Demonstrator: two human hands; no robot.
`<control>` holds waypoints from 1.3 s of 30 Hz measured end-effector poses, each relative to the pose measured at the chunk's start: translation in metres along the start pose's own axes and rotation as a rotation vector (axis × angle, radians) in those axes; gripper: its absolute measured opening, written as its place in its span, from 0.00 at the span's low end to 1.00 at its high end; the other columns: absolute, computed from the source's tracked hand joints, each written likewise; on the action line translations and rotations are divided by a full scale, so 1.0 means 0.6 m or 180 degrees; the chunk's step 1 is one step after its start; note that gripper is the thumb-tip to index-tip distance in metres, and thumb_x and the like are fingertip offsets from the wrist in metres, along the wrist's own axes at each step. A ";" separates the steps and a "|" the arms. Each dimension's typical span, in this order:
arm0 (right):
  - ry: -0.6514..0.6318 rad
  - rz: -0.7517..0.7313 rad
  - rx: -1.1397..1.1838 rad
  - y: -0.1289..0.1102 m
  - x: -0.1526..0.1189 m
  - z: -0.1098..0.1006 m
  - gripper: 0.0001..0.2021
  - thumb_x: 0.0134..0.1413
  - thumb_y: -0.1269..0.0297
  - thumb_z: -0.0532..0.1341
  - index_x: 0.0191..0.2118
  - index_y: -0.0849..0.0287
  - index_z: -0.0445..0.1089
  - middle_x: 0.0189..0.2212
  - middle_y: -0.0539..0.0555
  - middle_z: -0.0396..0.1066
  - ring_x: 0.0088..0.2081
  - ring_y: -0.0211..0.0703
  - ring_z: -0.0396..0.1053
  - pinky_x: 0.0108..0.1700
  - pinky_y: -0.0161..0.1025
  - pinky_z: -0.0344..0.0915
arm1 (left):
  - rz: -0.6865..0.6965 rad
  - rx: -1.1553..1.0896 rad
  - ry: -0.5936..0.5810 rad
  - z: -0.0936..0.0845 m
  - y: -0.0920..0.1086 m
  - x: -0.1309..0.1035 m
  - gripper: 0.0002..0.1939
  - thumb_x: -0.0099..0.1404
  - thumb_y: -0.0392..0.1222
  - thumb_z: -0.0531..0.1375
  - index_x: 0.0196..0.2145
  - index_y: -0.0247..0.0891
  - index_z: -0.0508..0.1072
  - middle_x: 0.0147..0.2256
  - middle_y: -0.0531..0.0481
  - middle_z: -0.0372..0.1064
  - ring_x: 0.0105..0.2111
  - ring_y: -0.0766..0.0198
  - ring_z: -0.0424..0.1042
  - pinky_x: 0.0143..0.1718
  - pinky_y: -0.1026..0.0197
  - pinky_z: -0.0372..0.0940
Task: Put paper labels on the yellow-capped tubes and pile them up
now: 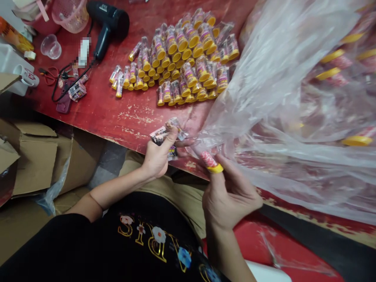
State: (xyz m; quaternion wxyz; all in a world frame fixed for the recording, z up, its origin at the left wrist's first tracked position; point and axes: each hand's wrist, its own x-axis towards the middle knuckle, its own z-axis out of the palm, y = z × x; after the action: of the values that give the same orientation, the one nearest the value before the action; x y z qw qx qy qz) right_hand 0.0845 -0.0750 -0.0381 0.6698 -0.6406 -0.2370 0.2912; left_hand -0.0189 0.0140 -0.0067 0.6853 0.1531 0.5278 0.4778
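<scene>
My left hand [157,156] is closed on a small bunch of printed plastic wrappers [160,135], thumb on top, near the table's front edge. Between the thumb and fingers of my right hand [227,188] is a small clear tube [209,159] with red-and-white contents and a yellow cap. The cap points toward me. A large clear plastic bag [264,86] lies just beyond my right hand, with more yellow-capped tubes [331,64] showing in it. Further back on the table, many wrapped tubes [188,74] with yellow caps are piled on their sides.
On the worn red table [129,117] sit a dark hair dryer [107,23], a pink basket [70,17], a clear cup [51,47], a white mug [26,75], red-handled scissors [48,76] and a purple phone-like object [64,102]. Cardboard boxes [38,156] stand at the left below the table.
</scene>
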 end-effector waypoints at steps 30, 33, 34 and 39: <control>-0.0830 0.0223 0.0317 0.052 0.051 0.004 0.09 0.54 0.58 0.76 0.38 0.54 0.84 0.38 0.51 0.82 0.41 0.43 0.79 0.52 0.44 0.76 | -0.0221 -0.0466 0.0325 0.007 0.015 0.029 0.23 0.55 0.49 0.80 0.28 0.36 0.71 0.23 0.59 0.69 0.20 0.76 0.65 0.22 0.69 0.56; -0.0538 0.0301 0.0462 0.047 0.053 -0.004 0.10 0.52 0.57 0.77 0.39 0.53 0.85 0.37 0.50 0.81 0.38 0.40 0.77 0.48 0.42 0.76 | -0.0179 -0.0391 0.0326 0.005 0.009 0.029 0.23 0.53 0.48 0.81 0.29 0.35 0.72 0.24 0.59 0.70 0.20 0.75 0.65 0.22 0.69 0.58; -0.0524 0.0277 0.0473 0.042 0.054 -0.006 0.10 0.53 0.57 0.77 0.40 0.53 0.85 0.37 0.50 0.81 0.38 0.39 0.77 0.47 0.42 0.75 | -0.0107 -0.0368 0.0338 0.004 0.005 0.029 0.24 0.52 0.48 0.81 0.29 0.36 0.72 0.24 0.59 0.70 0.20 0.75 0.65 0.22 0.69 0.58; -0.0874 -0.0594 -0.0188 0.012 0.058 -0.015 0.07 0.63 0.64 0.70 0.45 0.51 0.85 0.38 0.52 0.79 0.40 0.41 0.76 0.45 0.40 0.73 | 0.0142 -0.0256 0.0271 -0.004 -0.012 0.030 0.25 0.47 0.50 0.82 0.30 0.36 0.73 0.24 0.60 0.70 0.20 0.74 0.66 0.23 0.67 0.59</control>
State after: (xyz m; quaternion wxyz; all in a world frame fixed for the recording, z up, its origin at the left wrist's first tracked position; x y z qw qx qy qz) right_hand 0.1152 -0.0572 -0.0480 0.6361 -0.5895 -0.3932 0.3054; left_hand -0.0177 0.0242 -0.0231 0.6570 0.1168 0.5333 0.5198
